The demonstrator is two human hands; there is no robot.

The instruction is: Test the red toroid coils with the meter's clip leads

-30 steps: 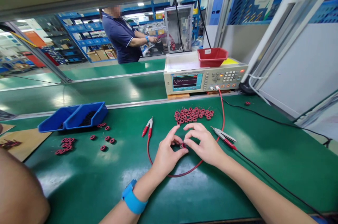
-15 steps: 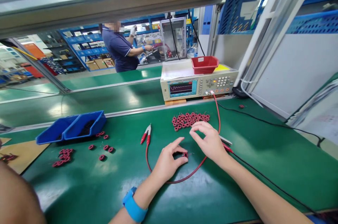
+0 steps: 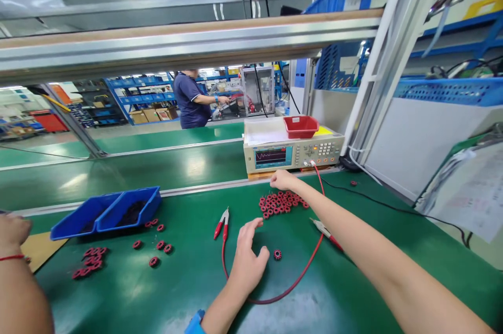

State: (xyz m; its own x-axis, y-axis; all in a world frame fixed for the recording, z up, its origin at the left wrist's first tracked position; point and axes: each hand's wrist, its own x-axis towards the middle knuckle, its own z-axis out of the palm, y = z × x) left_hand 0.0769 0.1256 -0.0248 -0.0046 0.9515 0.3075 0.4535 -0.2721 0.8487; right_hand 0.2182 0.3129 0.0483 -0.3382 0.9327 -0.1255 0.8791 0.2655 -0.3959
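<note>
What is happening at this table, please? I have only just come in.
A person has both bare hands over a green table. The left hand is open beside a single red ring, not holding it. The right hand is at the back of a group of red rings; whether it holds anything cannot be seen. One clip lies left of both hands, and the machine's screen shows a wavy line.

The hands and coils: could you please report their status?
Left hand open beside lone coil. Right hand at coil cluster, grip unclear. Red lead curving round lone coil.
</note>
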